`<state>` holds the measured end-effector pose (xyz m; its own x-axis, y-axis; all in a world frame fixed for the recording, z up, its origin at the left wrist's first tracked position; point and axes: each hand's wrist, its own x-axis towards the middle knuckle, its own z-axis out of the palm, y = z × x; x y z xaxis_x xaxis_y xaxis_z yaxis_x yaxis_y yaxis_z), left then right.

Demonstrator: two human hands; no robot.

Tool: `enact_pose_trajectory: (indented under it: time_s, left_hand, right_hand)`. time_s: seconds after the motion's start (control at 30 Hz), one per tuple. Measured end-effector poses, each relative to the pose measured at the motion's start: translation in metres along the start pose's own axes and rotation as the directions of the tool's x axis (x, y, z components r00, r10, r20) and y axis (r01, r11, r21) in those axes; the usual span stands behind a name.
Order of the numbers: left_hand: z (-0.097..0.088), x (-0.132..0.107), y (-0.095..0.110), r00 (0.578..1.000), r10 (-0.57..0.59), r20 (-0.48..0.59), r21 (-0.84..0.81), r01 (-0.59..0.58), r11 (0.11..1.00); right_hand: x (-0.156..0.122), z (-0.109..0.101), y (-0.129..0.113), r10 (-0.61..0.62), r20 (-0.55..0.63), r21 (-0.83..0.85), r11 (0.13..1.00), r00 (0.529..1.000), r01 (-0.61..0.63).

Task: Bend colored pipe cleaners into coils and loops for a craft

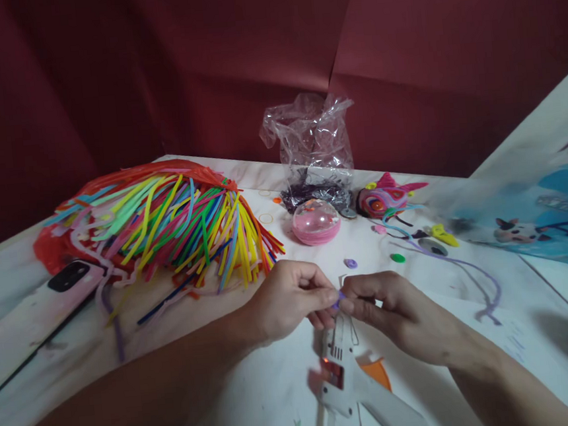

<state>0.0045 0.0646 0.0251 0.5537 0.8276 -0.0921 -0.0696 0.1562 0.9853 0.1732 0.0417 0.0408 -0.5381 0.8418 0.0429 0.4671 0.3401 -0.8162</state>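
Note:
My left hand (289,299) and my right hand (396,309) meet over the middle of the white table (230,390). Both pinch a small purple piece (340,297) between thumb and fingertips. Directly below them lies a white hot glue gun (353,386), nozzle pointing toward the hands, with a red light glowing on its side. An orange scrap (377,372) lies beside the gun.
A big bundle of coloured pipe cleaners (175,222) on a red bag lies at the left, with a phone (29,321) beside it. Behind the hands are a clear plastic bag (312,144), a pink globe (315,222), a pink coiled figure (385,197), small rings and a purple pipe cleaner (473,276).

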Motion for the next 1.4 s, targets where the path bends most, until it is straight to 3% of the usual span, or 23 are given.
enact_pose_trajectory:
  time_s: [0.2, 0.43, 0.57, 0.97, 1.17, 1.3, 1.4]
  left_hand:
    - [0.001, -0.002, -0.004, 0.995, -0.052, 0.088, 0.007, 0.052, 0.999]
    - [0.001, 0.004, -0.003, 0.997, -0.076, -0.035, -0.202, 0.067, 0.977]
    - [0.002, 0.002, 0.0, 0.995, -0.068, -0.067, -0.226, 0.051, 0.973]
    - [0.004, 0.0, 0.0, 0.991, -0.023, -0.131, -0.057, 0.015, 0.998]
    - [0.009, -0.001, -0.004, 0.988, -0.05, -0.143, -0.068, 0.041, 0.997]
    - [0.009, 0.002, -0.008, 0.981, -0.046, -0.188, -0.162, 0.015, 0.987]
    - [0.007, 0.003, -0.008, 0.976, -0.04, -0.214, -0.256, -0.017, 0.967]
  right_hand:
    - [-0.003, -0.004, 0.001, 0.033, 0.097, -0.058, 0.998, 0.995, -0.027]
    - [0.004, -0.002, 0.003, 0.006, -0.115, 0.108, 0.994, 0.993, 0.007]
    - [0.003, 0.0, 0.002, -0.001, -0.127, 0.159, 0.987, 0.992, 0.021]
    - [0.001, 0.002, 0.002, -0.009, -0.075, -0.112, 0.994, 0.997, 0.001]
    - [0.001, 0.003, 0.002, -0.043, -0.064, -0.208, 0.978, 0.997, 0.029]
    - [0.006, 0.003, 0.006, -0.017, -0.12, -0.096, 0.995, 0.993, 0.006]
    - [0.008, 0.003, 0.007, -0.011, -0.234, 0.004, 1.0, 0.972, 0.012]
